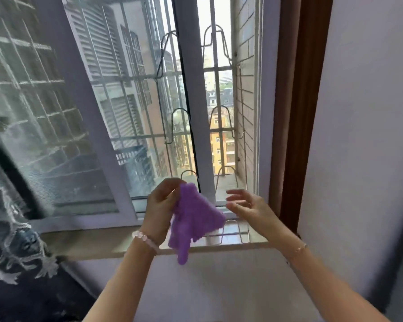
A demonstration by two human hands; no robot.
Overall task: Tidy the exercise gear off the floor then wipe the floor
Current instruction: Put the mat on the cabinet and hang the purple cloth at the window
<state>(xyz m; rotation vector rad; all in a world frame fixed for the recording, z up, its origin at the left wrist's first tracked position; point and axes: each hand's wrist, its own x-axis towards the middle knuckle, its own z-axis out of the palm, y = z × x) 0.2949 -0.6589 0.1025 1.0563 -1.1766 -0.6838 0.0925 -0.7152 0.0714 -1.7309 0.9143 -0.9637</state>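
A fuzzy purple cloth (193, 219) hangs in front of the window sill, pinched at its top corner by my left hand (161, 205). The cloth droops down past my left wrist, which wears a pink bead bracelet. My right hand (247, 204) is just right of the cloth, fingers spread and apart from it, holding nothing. No exercise gear and no floor are in view.
A sliding window (196, 89) with a metal security grille stands straight ahead, its stone sill (107, 240) below my hands. A brown curtain (298, 112) hangs at the right by a white wall. A dark lace curtain (12, 228) hangs at the left.
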